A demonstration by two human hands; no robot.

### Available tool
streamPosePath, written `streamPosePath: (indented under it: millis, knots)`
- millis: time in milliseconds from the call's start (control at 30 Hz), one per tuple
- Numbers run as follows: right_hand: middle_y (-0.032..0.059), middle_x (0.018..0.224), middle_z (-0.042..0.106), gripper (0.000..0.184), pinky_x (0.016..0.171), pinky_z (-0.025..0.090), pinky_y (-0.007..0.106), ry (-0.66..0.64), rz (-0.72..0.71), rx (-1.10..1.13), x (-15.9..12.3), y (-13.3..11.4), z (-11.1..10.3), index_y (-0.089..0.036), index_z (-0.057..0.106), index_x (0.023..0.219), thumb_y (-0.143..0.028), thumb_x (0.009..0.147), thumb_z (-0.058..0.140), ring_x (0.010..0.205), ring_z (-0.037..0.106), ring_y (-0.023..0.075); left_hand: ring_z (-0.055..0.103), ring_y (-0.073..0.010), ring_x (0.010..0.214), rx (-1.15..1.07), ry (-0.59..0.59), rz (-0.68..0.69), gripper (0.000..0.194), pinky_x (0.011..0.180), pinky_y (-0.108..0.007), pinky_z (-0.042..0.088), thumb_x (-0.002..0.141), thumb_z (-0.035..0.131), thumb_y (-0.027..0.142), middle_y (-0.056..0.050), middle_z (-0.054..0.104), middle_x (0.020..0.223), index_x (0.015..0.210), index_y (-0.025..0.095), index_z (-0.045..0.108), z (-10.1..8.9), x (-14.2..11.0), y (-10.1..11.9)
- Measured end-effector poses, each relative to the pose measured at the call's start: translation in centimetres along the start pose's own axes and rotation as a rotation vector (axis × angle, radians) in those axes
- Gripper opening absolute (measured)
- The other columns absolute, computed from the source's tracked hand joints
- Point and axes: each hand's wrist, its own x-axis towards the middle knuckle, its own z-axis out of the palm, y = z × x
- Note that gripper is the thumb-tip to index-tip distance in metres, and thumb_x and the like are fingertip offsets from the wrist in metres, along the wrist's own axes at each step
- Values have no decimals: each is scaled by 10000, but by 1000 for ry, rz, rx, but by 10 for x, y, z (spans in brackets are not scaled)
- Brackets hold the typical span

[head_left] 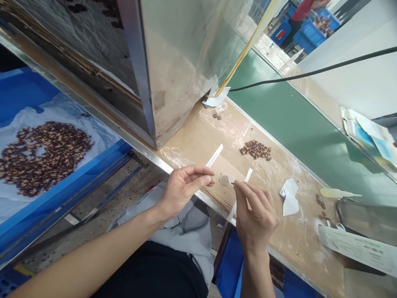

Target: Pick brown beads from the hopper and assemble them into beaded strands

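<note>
No readable text, green print on white sheet (359,244), too blurred to read

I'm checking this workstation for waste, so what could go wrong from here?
The small round piece at the fingertips of the right hand could slip and drop off the nearby edge of the table. The loose pile of small pieces might scatter if a hand brushes it.

Bright, diffuse illumination; glare speckles the brown worktop (214,128), and a pale sheen marks the green conveyor belt (279,103) toward one o'clock. The blue crate (305,40) at two o'clock is soft; wide-angle distortion stretches the margins.
</note>
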Motion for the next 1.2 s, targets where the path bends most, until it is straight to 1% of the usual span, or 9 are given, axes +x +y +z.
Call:
streamPosePath:
  millis: [100,200,300,433,533,700,800,1000,1200]
  knots:
    - [35,1092,903,229,903,673,436,32,10,17,1,0,0,-296,892,1237,-94,1144,838,955,839,274,903,-206,966,-26,-12,-20,267,977,-307,743,958,1048,397,-86,937,1054,1115,199,962,0,-1,1]
    - [38,1081,902,226,878,670,435,122,45,59,2,-6,-6,-297,907,1217,-96,1119,872,929,843,275,887,-183,923,-84,-40,-69,280,923,-276,742,946,1064,387,-80,928,1046,1120,191,965,3,-3,5]
    - [51,1072,898,173,841,683,437,174,185,164,1,-19,-16,-291,916,1195,-142,1110,896,915,846,285,871,-167,921,-165,-104,-162,258,929,-259,734,948,1069,363,-81,920,1045,1096,176,971,7,-8,11]
    - [66,1077,890,92,843,717,438,159,394,359,-2,-42,-27,-288,923,1161,-212,1113,900,960,855,299,870,-161,971,-280,-208,-302,251,958,-241,728,931,1087,341,-84,923,1099,1101,190,979,14,-12,14]
    - [61,1072,886,90,881,738,418,157,451,465,-2,-54,-30,-290,925,1148,-215,1123,882,993,857,284,876,-153,965,-323,-239,-357,248,945,-223,727,914,1102,319,-77,922,1110,1087,192,978,17,-13,13]
    - [51,1066,890,111,840,760,357,140,521,632,3,-62,-30,-295,923,1129,-205,1118,858,966,877,259,894,-168,916,-348,-261,-436,251,881,-222,731,916,1104,313,-83,927,1047,1084,180,973,20,-13,9]
    - [52,1068,891,83,838,761,336,135,581,711,3,-61,-28,-290,922,1128,-237,1126,859,953,879,246,894,-156,886,-358,-263,-454,253,834,-193,721,913,1109,309,-81,932,1013,1081,180,972,22,-14,8]
    - [73,1109,894,70,829,757,314,146,670,857,-5,-59,-23,-275,930,1185,-296,1147,875,968,881,239,880,-136,843,-344,-274,-433,264,779,-153,701,896,1123,309,-79,931,955,1052,157,974,26,-14,7]
    - [70,1061,894,79,795,764,318,154,728,895,-4,-60,-20,-267,942,1150,-334,1119,913,910,879,242,879,-160,810,-329,-244,-407,242,795,-207,732,868,1140,318,-70,921,903,985,186,974,29,-14,7]
